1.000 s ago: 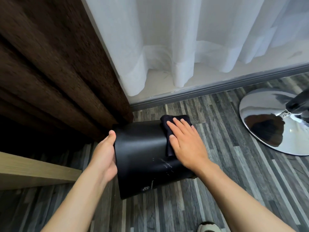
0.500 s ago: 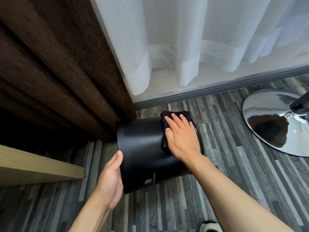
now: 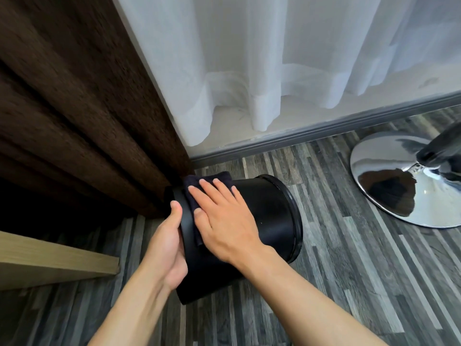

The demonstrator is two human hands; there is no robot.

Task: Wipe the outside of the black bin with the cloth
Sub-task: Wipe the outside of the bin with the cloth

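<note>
A heavy dark brown curtain (image 3: pixel 74 116) fills the upper left of the frame, its lower folds touching the far end of the round black plastic bin (image 3: pixel 264 221). A sheer white curtain (image 3: pixel 274 71) hangs across the top, above a grey baseboard (image 3: pixel 324 132). At the right edge sits a shiny chrome round chair base (image 3: pixel 399 181), apart from the bin. A light wooden board (image 3: pixel 50 258) juts in from the lower left.

The bin lies tipped on its side on the grey striped wood-look floor (image 3: pixel 349 270), at centre frame. The left hand (image 3: pixel 169 245) cups the bin's left end, thumb up along the edge, fingers hidden behind it. The right hand (image 3: pixel 224 218) lies flat, fingers spread, pressing a folded dark cloth (image 3: pixel 197 188) onto the bin's upper side near that same end.
</note>
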